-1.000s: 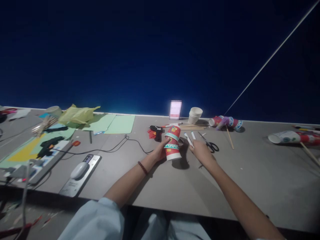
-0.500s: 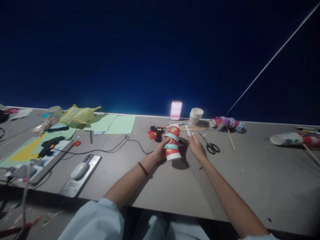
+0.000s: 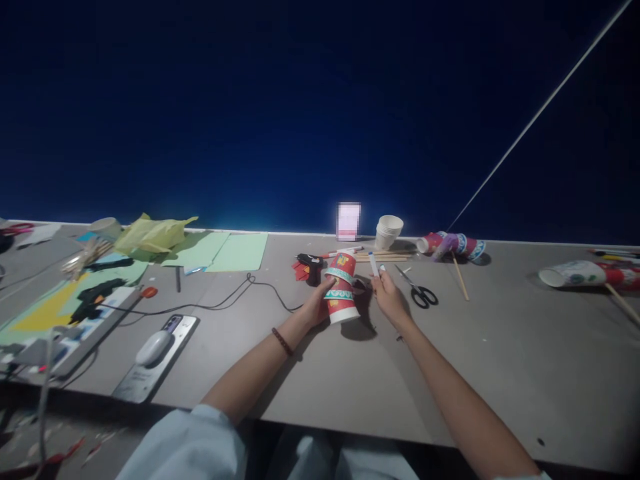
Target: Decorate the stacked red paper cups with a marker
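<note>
My left hand [image 3: 315,305] is wrapped round the side of a column of red printed paper cups [image 3: 343,308], held tilted just above the table. Green-and-white patterned bands circle the cups. In my right hand [image 3: 390,297] is a slim white pen-like stick [image 3: 373,263] with a blue end pointing up; its exact kind I cannot make out. A small gap separates that hand from the cups. Behind the cups lies a black glue gun [image 3: 313,268] beside red paper pieces [image 3: 301,271]. Black-handled scissors [image 3: 424,297] lie right of my right hand.
Wooden sticks [image 3: 395,256] and stacked white cups [image 3: 389,233] are at the back. Decorated cup tubes [image 3: 463,247] lie right. To the left are a power strip [image 3: 95,333], a phone [image 3: 145,380] with a white case on it, green paper [image 3: 243,252] and a black cord [image 3: 215,307].
The white stick has dropped slightly in my right hand, and its fingers have shifted a little. My left hand keeps hold of the cups. The whole view has moved slightly.
</note>
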Motion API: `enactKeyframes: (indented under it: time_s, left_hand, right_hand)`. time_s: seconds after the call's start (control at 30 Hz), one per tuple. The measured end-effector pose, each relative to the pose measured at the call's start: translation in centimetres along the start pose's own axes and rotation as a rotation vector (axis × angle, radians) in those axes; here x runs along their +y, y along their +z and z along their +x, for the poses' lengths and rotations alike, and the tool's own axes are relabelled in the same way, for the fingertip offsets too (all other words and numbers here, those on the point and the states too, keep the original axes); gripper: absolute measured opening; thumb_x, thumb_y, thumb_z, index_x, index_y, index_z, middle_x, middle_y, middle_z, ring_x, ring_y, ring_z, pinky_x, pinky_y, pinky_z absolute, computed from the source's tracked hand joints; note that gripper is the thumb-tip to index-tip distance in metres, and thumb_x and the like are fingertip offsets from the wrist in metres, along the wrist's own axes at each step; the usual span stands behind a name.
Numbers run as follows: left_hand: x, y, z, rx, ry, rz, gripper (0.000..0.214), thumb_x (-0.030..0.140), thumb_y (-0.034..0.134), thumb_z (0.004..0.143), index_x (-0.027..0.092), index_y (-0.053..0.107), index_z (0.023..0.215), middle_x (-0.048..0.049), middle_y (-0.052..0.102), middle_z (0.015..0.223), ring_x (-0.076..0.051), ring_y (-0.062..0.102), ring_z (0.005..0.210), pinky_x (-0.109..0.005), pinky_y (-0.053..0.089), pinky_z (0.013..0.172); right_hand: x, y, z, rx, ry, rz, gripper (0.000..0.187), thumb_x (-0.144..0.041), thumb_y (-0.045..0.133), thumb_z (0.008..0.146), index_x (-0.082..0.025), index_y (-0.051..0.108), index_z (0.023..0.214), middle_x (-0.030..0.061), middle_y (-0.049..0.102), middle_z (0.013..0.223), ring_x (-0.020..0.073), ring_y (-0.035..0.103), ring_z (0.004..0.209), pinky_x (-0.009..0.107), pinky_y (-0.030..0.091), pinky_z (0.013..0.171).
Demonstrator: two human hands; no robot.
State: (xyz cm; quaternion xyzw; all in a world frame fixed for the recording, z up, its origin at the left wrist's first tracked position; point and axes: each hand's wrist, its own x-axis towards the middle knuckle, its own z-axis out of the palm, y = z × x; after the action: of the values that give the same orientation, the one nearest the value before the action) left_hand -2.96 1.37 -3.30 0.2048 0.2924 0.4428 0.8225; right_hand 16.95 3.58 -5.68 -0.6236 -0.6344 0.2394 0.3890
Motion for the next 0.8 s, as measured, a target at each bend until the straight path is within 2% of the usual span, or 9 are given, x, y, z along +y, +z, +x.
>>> enactKeyframes:
  time_s: [0.13,0.37,0.6,0.73,0.8]
  left_hand:
    - [0.07,0.15,-0.05,-0.002,-0.009,-0.006,0.031,0.034,0.066,0.083,0.006,0.067,0.096,-0.0162,0.074,0.088,-0.023,0.071,0.076,-0.036,0.051,0.086]
    - [0.05,0.28,-0.16,-0.01,-0.012,0.006,0.032,0.036,0.063,0.085,0.007,0.067,0.097,-0.016,0.074,0.089,-0.023,0.071,0.078,-0.036,0.051,0.086]
    - [-0.02,0.07,-0.06,-0.021,-0.016,0.008,0.034,0.036,0.065,0.084,0.006,0.067,0.1,-0.017,0.074,0.09,-0.025,0.071,0.081,-0.037,0.049,0.091]
    - [0.02,0.21,-0.12,-0.036,-0.012,0.017,0.035,0.036,0.063,0.084,0.006,0.067,0.101,-0.0164,0.074,0.089,-0.025,0.072,0.082,-0.038,0.05,0.091]
    - [0.05,0.28,-0.15,-0.022,-0.008,0.013,0.033,0.036,0.063,0.085,0.007,0.067,0.099,-0.0154,0.075,0.089,-0.024,0.071,0.08,-0.037,0.051,0.089]
  right_hand:
    - [-0.65,-0.13,-0.22,0.011,0.066,0.082,0.035,-0.041,0.034,0.087,-0.02,0.059,0.098,0.0064,0.068,0.082,0.0223,0.062,0.075,0.031,0.047,0.07]
    - [-1.07,-0.41,-0.33,0.018,0.142,0.051,0.034,-0.039,0.035,0.086,-0.022,0.061,0.1,0.0086,0.072,0.093,0.0243,0.064,0.082,0.032,0.047,0.073]
    - [-0.87,-0.24,-0.44,0.071,0.107,0.106,0.039,-0.042,0.034,0.089,-0.021,0.061,0.107,0.0084,0.07,0.094,0.0235,0.062,0.08,0.033,0.047,0.074]
    - [-0.92,-0.2,-0.69,0.082,0.062,0.162,0.051,-0.047,0.024,0.092,-0.018,0.057,0.119,0.0057,0.066,0.082,0.0213,0.059,0.074,0.031,0.046,0.07]
    - [-0.99,-0.24,-0.82,0.061,0.046,0.143,0.049,-0.048,0.025,0.093,-0.02,0.058,0.115,0.004,0.064,0.078,0.0207,0.059,0.073,0.03,0.046,0.07]
